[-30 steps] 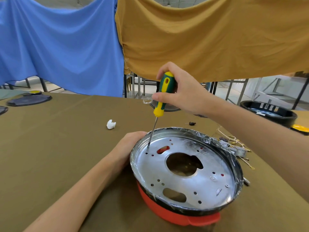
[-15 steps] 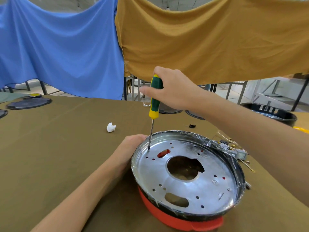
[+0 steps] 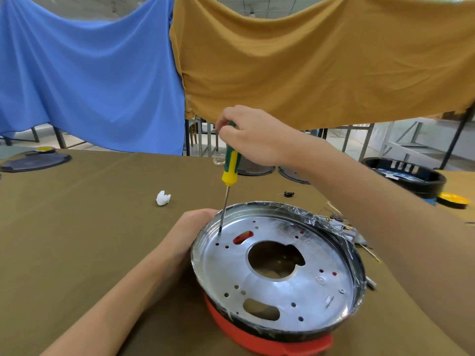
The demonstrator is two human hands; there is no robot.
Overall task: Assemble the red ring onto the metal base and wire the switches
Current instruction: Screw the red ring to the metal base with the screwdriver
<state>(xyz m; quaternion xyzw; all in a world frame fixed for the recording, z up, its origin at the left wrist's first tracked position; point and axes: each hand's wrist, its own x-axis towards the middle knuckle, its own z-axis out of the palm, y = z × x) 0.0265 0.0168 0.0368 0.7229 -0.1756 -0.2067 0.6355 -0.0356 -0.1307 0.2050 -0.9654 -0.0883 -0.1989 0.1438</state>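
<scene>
The right hand has its fingers closed round the top of a green-and-yellow screwdriver, held nearly upright with its tip in a hole near the metal base's far-left rim. The left hand cups that rim (fingers mostly hidden). The base sits on the red ring, mid-worktop.

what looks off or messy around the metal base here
The metal base sits tilted on the red ring, with crinkled clear film along its rim. A white scrap lies loose on the table.
</scene>
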